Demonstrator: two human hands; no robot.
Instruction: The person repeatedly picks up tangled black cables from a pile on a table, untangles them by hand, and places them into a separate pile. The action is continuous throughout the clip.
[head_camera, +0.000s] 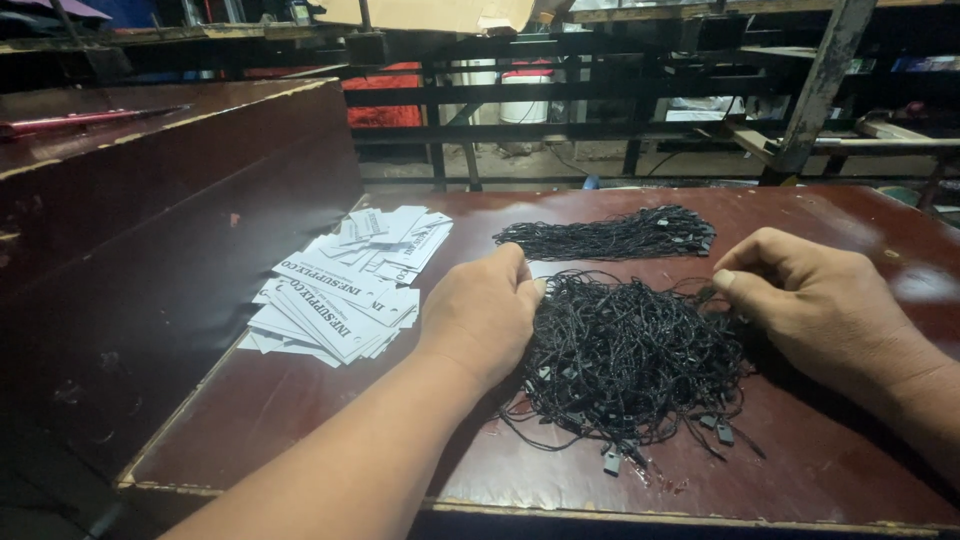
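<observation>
The left hand (487, 312) rests curled on the near-left edge of a tangled heap of black cords (630, 355), fingertips pressed into the strands so that it pins the heap down. The right hand (810, 300) sits at the heap's far-right edge, thumb and forefinger pinched together on what looks like a single cord end; whether it has more than one strand cannot be told.

To do this well, the person would judge it best to keep the left hand firm on the mass while the right draws one cord out slowly along its length, so loops slide free instead of knotting tighter.

The heap lies on the dark red tabletop (850, 450) between the hands: thin, glossy black strings, looped and crossed, with small dark plastic clasps showing at the near edge. Beyond the hands, a second lot of cords (610, 238) lies straightened in a flat bundle, ends aligned to the right. Left of the left hand, white printed tags (345, 295) spread in a loose fan.
</observation>
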